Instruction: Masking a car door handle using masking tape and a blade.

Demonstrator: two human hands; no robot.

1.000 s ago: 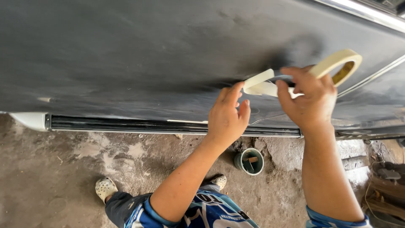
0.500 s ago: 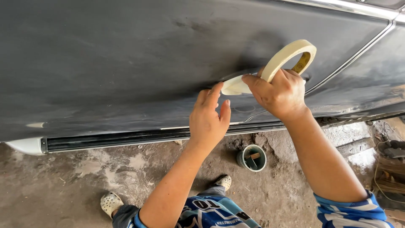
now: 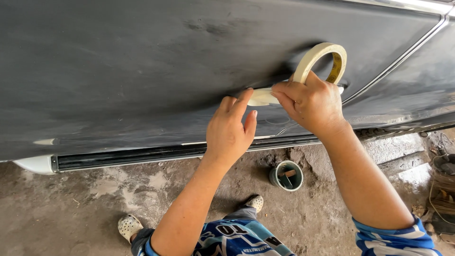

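Note:
A dark grey sanded car body panel (image 3: pixel 142 71) fills the upper part of the head view. My right hand (image 3: pixel 313 104) grips a roll of cream masking tape (image 3: pixel 318 57) held against the panel. A short strip of tape (image 3: pixel 259 97) runs from the roll leftwards along the panel. My left hand (image 3: pixel 232 130) rests on the panel with its fingertips on the free end of that strip, fingers spread.
A black sill strip (image 3: pixel 156 154) runs under the panel. On the rough concrete floor (image 3: pixel 57 218) stands a small green can (image 3: pixel 287 175) with a stick in it. My feet in pale clogs (image 3: pixel 129 226) are below. Clutter lies at the right edge (image 3: pixel 443 189).
The view has shifted right along the panel. Both hands stay on the tape, the roll still in my right hand, and the strip sits lower against the panel.

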